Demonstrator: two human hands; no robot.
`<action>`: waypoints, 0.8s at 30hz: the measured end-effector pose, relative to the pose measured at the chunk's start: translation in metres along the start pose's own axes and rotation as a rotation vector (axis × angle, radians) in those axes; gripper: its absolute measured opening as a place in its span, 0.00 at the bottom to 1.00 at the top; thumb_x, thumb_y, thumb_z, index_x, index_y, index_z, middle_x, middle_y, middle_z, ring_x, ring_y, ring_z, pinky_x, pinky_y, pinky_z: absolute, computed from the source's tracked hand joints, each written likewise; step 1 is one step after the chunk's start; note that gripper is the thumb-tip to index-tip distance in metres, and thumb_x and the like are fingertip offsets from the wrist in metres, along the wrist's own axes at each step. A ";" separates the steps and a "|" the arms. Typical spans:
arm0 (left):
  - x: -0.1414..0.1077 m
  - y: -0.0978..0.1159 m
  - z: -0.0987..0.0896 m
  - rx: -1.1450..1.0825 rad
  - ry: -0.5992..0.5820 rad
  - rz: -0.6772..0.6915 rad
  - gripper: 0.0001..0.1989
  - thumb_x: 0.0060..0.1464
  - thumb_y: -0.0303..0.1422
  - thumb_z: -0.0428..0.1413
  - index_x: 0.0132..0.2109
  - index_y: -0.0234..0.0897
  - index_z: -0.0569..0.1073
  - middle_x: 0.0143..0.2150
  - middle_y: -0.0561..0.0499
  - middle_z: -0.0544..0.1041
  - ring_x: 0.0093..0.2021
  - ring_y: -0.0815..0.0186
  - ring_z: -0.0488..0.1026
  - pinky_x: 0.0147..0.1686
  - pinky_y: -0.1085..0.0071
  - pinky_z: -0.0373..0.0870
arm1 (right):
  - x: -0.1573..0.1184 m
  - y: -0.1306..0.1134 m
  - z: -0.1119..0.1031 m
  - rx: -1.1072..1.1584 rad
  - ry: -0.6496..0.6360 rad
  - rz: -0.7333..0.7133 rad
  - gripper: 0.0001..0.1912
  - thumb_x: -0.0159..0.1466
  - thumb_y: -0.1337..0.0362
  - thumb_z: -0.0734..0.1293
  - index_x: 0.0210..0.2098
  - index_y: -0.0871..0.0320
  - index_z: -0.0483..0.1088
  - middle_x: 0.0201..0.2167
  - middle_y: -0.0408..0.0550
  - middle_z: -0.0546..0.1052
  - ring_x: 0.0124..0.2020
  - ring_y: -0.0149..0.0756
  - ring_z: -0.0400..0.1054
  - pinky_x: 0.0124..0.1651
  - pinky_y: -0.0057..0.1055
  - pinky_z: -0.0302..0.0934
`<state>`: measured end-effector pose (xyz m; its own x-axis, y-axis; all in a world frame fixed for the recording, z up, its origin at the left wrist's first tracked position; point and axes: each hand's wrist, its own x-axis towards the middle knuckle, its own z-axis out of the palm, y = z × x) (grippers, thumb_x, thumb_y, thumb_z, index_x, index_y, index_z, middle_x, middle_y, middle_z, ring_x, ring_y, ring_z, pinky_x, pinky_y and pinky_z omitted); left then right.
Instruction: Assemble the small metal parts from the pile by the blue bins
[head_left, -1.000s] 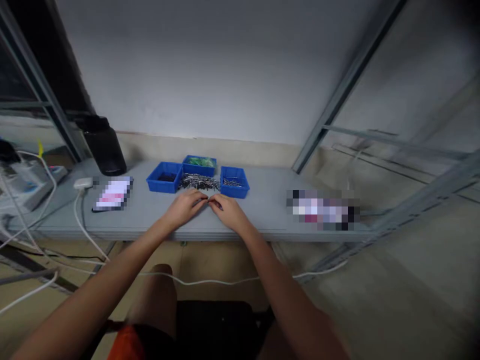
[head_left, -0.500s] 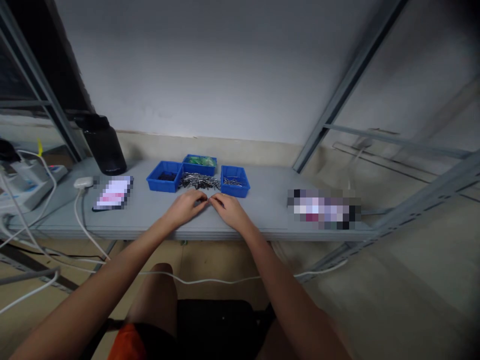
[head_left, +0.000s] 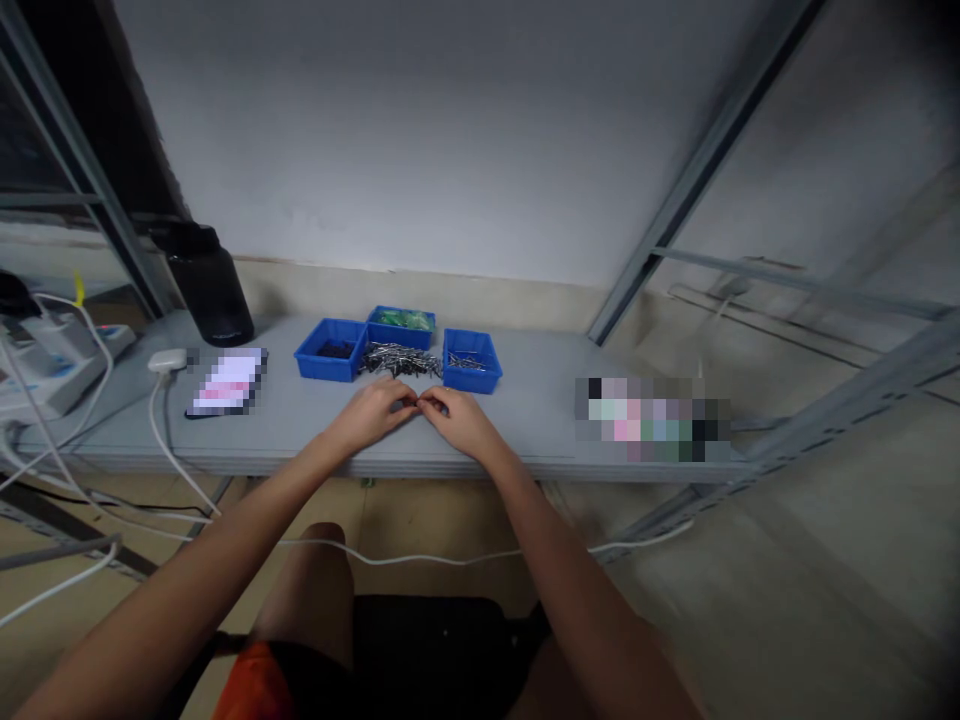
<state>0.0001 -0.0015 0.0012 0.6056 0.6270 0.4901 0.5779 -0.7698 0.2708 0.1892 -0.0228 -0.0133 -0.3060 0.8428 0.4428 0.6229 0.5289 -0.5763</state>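
Note:
My left hand [head_left: 377, 411] and my right hand [head_left: 455, 417] meet fingertip to fingertip above the grey shelf [head_left: 300, 440]. Each is closed in a pinch; whatever lies between the fingers is too small to make out. Just beyond them is a pile of thin metal pieces [head_left: 401, 360], silver with dark ends. A blue bin [head_left: 330, 372] with small black parts stands left of the pile. Behind it, another blue bin [head_left: 401, 334] holds green pieces. To the right, a third blue bin [head_left: 471, 380] contains some thin silver pieces.
A black bottle [head_left: 210, 290] stands at the back left, near a phone [head_left: 229, 382] and a white charger [head_left: 168, 362]. White cables run from a power strip [head_left: 60, 375] at far left. A blurred-out device [head_left: 649, 420] lies at right. Metal posts [head_left: 652, 250] frame the shelf.
The view has shifted slightly. Both hands stay pinched together in nearly the same place, and the bins and pile look unchanged. Colours on the blurred-out device at right differ.

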 end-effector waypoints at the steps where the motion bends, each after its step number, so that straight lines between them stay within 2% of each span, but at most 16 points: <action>1: 0.000 0.000 0.000 -0.001 0.002 0.000 0.06 0.59 0.33 0.56 0.39 0.37 0.77 0.36 0.48 0.78 0.40 0.62 0.73 0.42 0.66 0.69 | 0.000 0.000 0.000 0.004 -0.001 0.002 0.08 0.67 0.67 0.63 0.38 0.58 0.76 0.35 0.48 0.79 0.35 0.34 0.70 0.41 0.29 0.60; 7: -0.001 -0.001 0.001 0.006 -0.003 -0.004 0.07 0.61 0.34 0.54 0.40 0.37 0.77 0.38 0.48 0.78 0.41 0.62 0.73 0.43 0.67 0.69 | 0.000 0.002 0.001 0.027 0.016 0.006 0.09 0.67 0.66 0.62 0.39 0.57 0.75 0.37 0.48 0.79 0.36 0.34 0.71 0.42 0.29 0.61; 12: 0.000 -0.004 0.004 0.015 -0.037 0.003 0.08 0.61 0.32 0.54 0.42 0.38 0.77 0.39 0.47 0.79 0.42 0.61 0.73 0.44 0.65 0.70 | 0.000 0.001 0.000 0.101 0.030 0.029 0.10 0.66 0.67 0.63 0.45 0.57 0.73 0.37 0.48 0.80 0.37 0.34 0.73 0.43 0.30 0.64; 17: -0.001 -0.004 0.006 0.036 -0.094 0.021 0.09 0.62 0.30 0.52 0.44 0.37 0.77 0.39 0.47 0.79 0.42 0.61 0.73 0.45 0.64 0.70 | 0.001 0.002 0.001 0.130 0.024 0.013 0.08 0.66 0.67 0.62 0.40 0.57 0.73 0.38 0.48 0.80 0.38 0.34 0.73 0.44 0.31 0.65; 24: -0.001 0.001 0.001 0.072 0.018 -0.058 0.12 0.63 0.32 0.49 0.45 0.35 0.76 0.40 0.44 0.78 0.43 0.59 0.73 0.46 0.63 0.70 | 0.002 0.009 0.002 0.056 0.066 0.029 0.07 0.66 0.67 0.63 0.39 0.57 0.74 0.36 0.48 0.79 0.38 0.35 0.73 0.44 0.31 0.64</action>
<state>0.0008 -0.0026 0.0000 0.5604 0.6672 0.4906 0.6496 -0.7216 0.2393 0.1928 -0.0161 -0.0186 -0.2387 0.8505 0.4687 0.5890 0.5105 -0.6264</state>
